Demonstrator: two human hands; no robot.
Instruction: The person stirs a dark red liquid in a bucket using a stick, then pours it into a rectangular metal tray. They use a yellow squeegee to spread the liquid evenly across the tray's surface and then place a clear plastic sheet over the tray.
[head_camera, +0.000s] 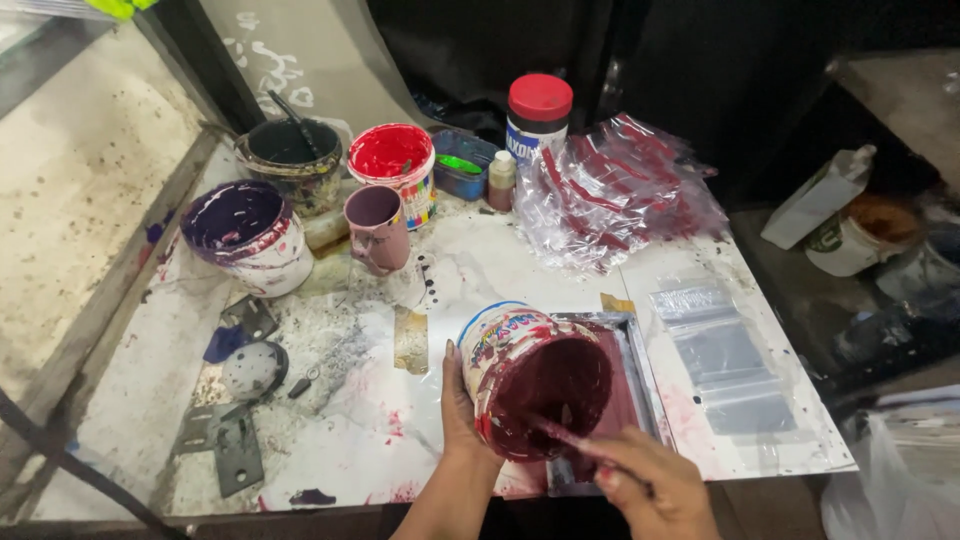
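Observation:
My left hand grips the side of a paint tub that is tilted toward me over a small framed screen. The tub's inside is coated with dark red ink. My right hand holds a thin stick whose tip reaches into the tub's mouth. Both hands are at the front edge of a white, ink-stained worktable.
At the back stand a purple-stained tub, a black tub, a red paint tub, a mauve mug, a red-lidded jar and a heap of clear bags. A flat clear bag lies right. Metal plates lie left.

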